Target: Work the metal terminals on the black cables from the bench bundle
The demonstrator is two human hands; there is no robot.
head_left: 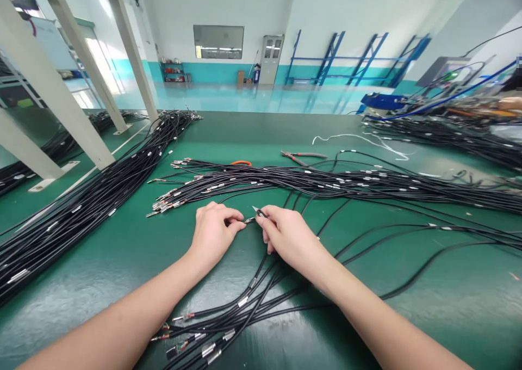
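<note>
Over the green table, my left hand is closed in a pinch at the stripped, silvery end of a thin black cable. Just to its right, my right hand has its fingers closed round the same cable. A small pale pointed piece juts out between its thumb and forefinger; its kind is too small to make out. Below my hands lies a loose group of black cables with white labels and bared ends. Behind them stretches a larger cable bundle, its metal-tipped ends to the left.
Red-handled cutting pliers rest behind the middle bundle. Another thick cable bundle runs along the left, beside pale metal posts. More cables and white string lie at the back right of the green table.
</note>
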